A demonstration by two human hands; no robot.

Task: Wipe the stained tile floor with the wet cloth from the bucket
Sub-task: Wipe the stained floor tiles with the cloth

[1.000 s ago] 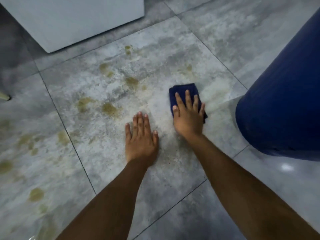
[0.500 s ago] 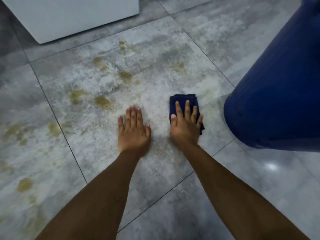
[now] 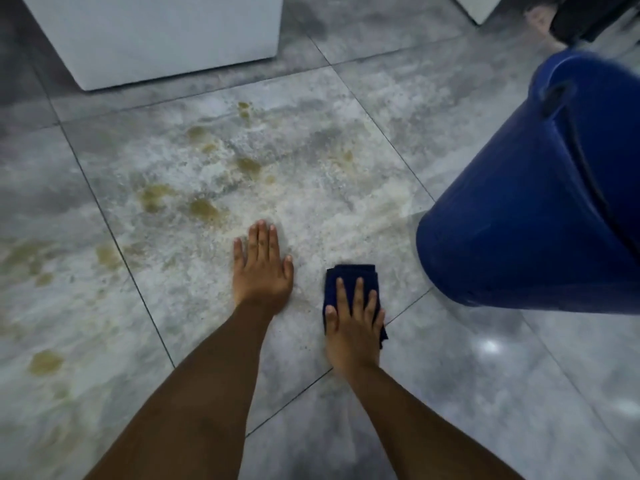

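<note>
My right hand (image 3: 353, 323) presses flat on a folded dark blue cloth (image 3: 349, 277) lying on the grey tile floor (image 3: 311, 209), near a grout line. My left hand (image 3: 261, 268) rests palm down on the bare tile just left of the cloth, fingers together, holding nothing. Yellow-brown stains (image 3: 204, 207) dot the tile ahead and to the left of both hands. A pale smeared film covers the middle of that tile. The big blue bucket (image 3: 533, 209) stands close to the right of the cloth.
A white appliance or cabinet base (image 3: 156, 36) stands at the far left. More stains (image 3: 45, 362) lie on the left-hand tile. A dark object (image 3: 595, 15) and another white corner (image 3: 485, 5) sit at the top right.
My right hand has dragged the cloth back toward me across the tile. The left hand stayed planted. The camera view has pulled back, showing more of the bucket.
</note>
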